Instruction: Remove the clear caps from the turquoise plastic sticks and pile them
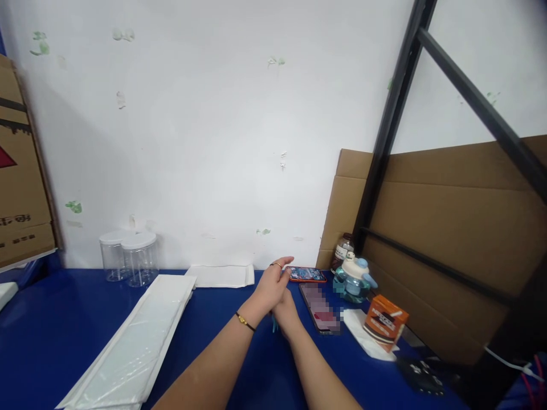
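My left hand (272, 283) lies against and partly over my right hand (284, 307) near the middle of the table. A ring and a dark bracelet with a gold bead are on the left side. At least one left finger stretches out toward the wall. The fingers of my right hand are mostly hidden behind the left. A small teal strip (274, 324) shows just below the joined hands; I cannot tell what it belongs to. Closest to the fingertips is a phone with a lit screen (306, 274); a larger phone (319, 310), partly pixelated, lies to the right.
At left, long white padded packets (137, 336) and two clear jars (140, 259) sit on the blue table (38, 330). Another white packet (220, 276) rests by the wall. On the right stand a teal bottle (354, 282), a brown jar (342, 253), an orange box (386, 322) and a metal frame (387, 125).
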`<action>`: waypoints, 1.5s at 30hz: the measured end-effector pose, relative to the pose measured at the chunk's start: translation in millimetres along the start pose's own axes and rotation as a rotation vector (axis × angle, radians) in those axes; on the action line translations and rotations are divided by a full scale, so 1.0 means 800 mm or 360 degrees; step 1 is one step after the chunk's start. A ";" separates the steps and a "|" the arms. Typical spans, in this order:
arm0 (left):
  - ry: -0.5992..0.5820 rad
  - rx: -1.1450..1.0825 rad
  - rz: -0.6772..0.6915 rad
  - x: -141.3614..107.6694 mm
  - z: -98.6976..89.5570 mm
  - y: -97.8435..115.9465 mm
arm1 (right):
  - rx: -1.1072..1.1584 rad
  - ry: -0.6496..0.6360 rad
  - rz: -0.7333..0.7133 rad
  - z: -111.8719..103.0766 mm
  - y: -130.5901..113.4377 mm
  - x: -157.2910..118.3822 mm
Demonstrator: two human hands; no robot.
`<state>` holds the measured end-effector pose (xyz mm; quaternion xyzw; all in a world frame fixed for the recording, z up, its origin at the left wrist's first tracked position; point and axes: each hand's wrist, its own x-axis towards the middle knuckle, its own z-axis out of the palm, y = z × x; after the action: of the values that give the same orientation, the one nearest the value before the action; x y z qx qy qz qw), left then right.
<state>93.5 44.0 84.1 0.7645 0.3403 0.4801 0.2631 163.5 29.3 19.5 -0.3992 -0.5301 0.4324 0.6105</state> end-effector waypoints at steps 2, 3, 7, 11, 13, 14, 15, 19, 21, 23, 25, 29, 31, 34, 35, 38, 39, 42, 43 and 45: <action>0.0072 0.0115 -0.0067 0.001 -0.010 -0.017 | 0.0023 -0.0047 0.0052 -0.002 -0.001 0.001; 0.0088 0.0292 -0.0172 0.001 -0.018 -0.028 | 0.0022 -0.0043 0.0072 -0.003 0.000 0.002; -0.0001 0.1125 -0.0806 -0.011 -0.055 -0.082 | 0.0014 0.0125 0.0084 -0.008 0.006 0.008; -0.0209 0.1289 -0.0974 -0.035 -0.067 -0.117 | -0.0020 0.0168 0.0060 -0.010 0.014 0.011; -0.0336 0.1329 -0.0935 -0.044 -0.061 -0.118 | -0.0126 0.0102 0.0082 -0.013 0.013 0.012; -0.0393 0.1343 -0.0901 -0.046 -0.057 -0.116 | -0.0136 0.0095 0.0090 -0.016 0.011 0.013; -0.0446 0.1352 -0.0864 -0.047 -0.052 -0.111 | -0.0097 0.0114 0.0086 -0.019 0.007 0.014; -0.0642 0.1302 -0.0707 -0.033 -0.047 -0.096 | 0.0284 0.0284 0.0039 -0.042 -0.016 0.017; -0.0749 0.1257 -0.0635 -0.016 -0.054 -0.098 | 0.0451 0.0284 0.0059 -0.053 -0.027 0.018; -0.0897 0.1244 -0.0623 0.004 -0.066 -0.107 | 0.0583 0.0242 0.0110 -0.061 -0.032 0.019; -0.1017 0.1248 -0.0663 0.022 -0.078 -0.121 | 0.0664 0.0198 0.0167 -0.065 -0.034 0.021; -0.1128 0.1142 -0.0651 0.039 -0.090 -0.144 | 0.0701 0.0228 0.0161 -0.068 -0.037 0.027; -0.1180 0.1108 -0.0592 0.039 -0.089 -0.145 | 0.0682 0.0297 0.0080 -0.069 -0.039 0.028; -0.1152 0.1119 -0.0458 0.033 -0.081 -0.131 | 0.0575 0.0402 0.0068 -0.070 -0.043 0.027; -0.1104 0.1132 -0.0399 0.030 -0.077 -0.124 | 0.0523 0.0421 0.0091 -0.070 -0.043 0.025; -0.0947 0.1136 -0.0290 0.021 -0.066 -0.099 | 0.0361 0.0475 0.0089 -0.071 -0.041 0.022; -0.0918 0.1102 -0.0288 0.018 -0.064 -0.091 | 0.0307 0.0498 0.0061 -0.072 -0.040 0.022; -0.0806 0.0917 -0.0253 0.010 -0.061 -0.071 | 0.0204 0.0548 0.0000 -0.077 -0.038 0.022; -0.0760 0.0853 -0.0214 0.007 -0.062 -0.065 | 0.0195 0.0574 -0.0019 -0.080 -0.039 0.022; -0.0677 0.0750 -0.0144 0.000 -0.065 -0.057 | 0.0188 0.0642 -0.0050 -0.085 -0.044 0.020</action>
<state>34.2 76.5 72.0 0.8717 0.4132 0.2053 0.1650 235.6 32.1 49.6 -0.4329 -0.3771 0.3645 0.7331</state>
